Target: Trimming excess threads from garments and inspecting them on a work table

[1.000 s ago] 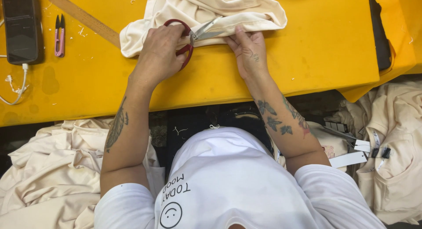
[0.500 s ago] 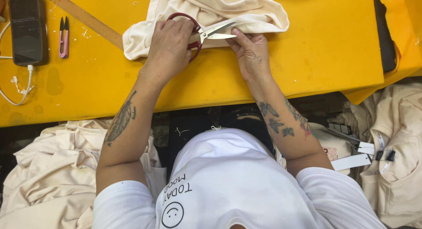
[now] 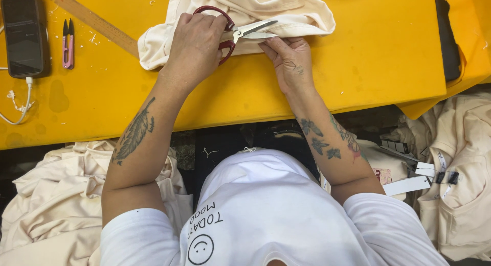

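A cream garment (image 3: 286, 8) lies bunched on the yellow table (image 3: 358, 66) at the far edge. My left hand (image 3: 197, 43) grips red-handled scissors (image 3: 240, 32); the blades are slightly apart and point right, over the garment's near hem. My right hand (image 3: 291, 61) rests on the table just beside the blade tips, its fingertips pinching the cloth's edge under them.
A wooden ruler (image 3: 94, 21) lies diagonally left of the garment. Small pink thread snips (image 3: 67, 36) and a black phone (image 3: 23, 35) with a white cable (image 3: 18, 105) sit at the far left. Piles of cream garments (image 3: 46, 204) with tags (image 3: 409, 184) lie below the table on both sides.
The scissors' blades have moved a little to the right along the hem, and my right hand has shifted with them. The view has drifted slightly.
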